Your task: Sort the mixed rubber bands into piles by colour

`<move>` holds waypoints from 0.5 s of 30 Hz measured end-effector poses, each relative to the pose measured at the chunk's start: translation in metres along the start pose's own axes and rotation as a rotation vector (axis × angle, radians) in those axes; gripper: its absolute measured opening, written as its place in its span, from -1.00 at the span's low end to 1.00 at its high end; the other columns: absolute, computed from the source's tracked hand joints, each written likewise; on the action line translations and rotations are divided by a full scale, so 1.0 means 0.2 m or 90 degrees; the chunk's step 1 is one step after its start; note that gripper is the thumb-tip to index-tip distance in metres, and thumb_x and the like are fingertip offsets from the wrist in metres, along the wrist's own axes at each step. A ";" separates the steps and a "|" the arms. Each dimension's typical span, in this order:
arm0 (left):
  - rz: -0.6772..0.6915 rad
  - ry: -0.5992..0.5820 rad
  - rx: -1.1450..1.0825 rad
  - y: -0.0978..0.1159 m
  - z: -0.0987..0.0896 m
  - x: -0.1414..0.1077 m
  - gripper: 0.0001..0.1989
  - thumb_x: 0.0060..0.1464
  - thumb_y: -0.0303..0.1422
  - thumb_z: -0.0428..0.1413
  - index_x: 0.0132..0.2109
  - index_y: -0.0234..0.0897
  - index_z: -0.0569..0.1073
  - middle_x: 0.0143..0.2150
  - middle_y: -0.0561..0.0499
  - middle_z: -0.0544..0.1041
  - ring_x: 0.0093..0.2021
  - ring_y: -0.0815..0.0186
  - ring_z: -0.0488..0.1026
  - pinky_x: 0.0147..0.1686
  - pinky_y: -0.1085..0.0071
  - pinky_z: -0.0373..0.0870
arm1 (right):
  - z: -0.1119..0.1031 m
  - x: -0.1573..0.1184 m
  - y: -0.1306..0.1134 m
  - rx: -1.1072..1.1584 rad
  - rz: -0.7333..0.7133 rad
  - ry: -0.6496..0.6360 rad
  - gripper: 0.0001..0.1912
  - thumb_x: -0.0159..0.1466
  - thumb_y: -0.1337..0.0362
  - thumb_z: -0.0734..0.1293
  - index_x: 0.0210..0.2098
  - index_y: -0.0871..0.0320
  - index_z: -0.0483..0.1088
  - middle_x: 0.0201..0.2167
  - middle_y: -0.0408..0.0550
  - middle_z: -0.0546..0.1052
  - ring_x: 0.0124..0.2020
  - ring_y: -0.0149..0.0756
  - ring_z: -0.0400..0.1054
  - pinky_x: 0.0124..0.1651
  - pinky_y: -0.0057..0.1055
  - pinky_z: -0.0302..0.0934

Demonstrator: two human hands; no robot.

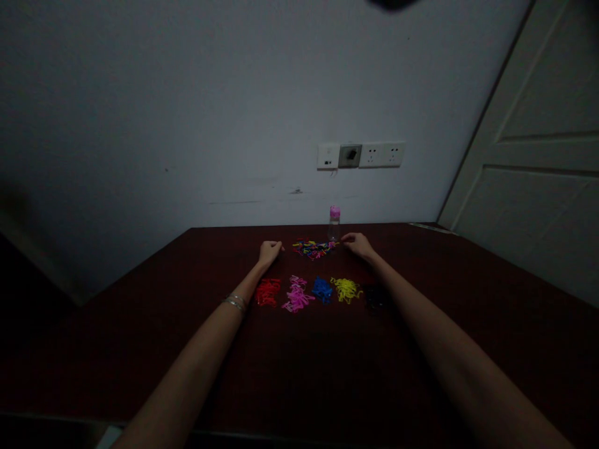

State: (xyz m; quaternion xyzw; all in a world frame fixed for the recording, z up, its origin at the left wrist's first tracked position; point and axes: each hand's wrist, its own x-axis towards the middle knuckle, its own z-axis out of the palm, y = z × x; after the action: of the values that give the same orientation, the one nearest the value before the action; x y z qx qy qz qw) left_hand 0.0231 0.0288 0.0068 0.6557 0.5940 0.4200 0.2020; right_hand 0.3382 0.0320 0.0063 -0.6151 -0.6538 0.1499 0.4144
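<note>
A mixed pile of small coloured bands (312, 249), which look like rubber bands, lies on the dark red table (281, 368). My left hand (270, 251) rests just left of this pile with its fingers curled in; whatever they may hold is hidden. On the other side, my right hand (358, 243) has its fingertips pinched together close to the pile's right edge. Anything between them is too small to make out. Nearer me lie separate heaps of red bands (267, 292), pink bands (298, 295), blue bands (322, 289), yellow bands (345, 289) and black bands (374, 297), the last partly behind my right forearm.
A clear bottle with a pink cap (334, 223) stands behind the mixed pile, close to the right hand. The wall (234, 125) borders the table's far edge and carries sockets (381, 154). A panelled door (538, 181) is at the right. The light is dim.
</note>
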 end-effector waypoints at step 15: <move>0.003 -0.007 0.020 -0.03 0.01 0.01 -0.66 -0.07 -0.29 -0.10 -0.48 -0.38 0.51 -0.65 0.05 0.38 -0.57 0.40 0.29 -0.51 0.52 0.15 | 0.10 0.03 0.01 -0.119 0.043 0.012 -0.81 0.03 0.23 0.32 -0.33 0.09 0.44 -0.33 -0.07 0.52 -0.29 -0.30 0.37 -0.33 -0.45 0.19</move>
State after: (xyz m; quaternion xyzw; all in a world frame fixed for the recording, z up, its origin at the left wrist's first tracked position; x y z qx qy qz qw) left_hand 0.0214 0.0333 0.0022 0.6627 0.5979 0.4072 0.1940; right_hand 0.3261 0.0438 -0.0049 -0.6740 -0.6400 0.0965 0.3562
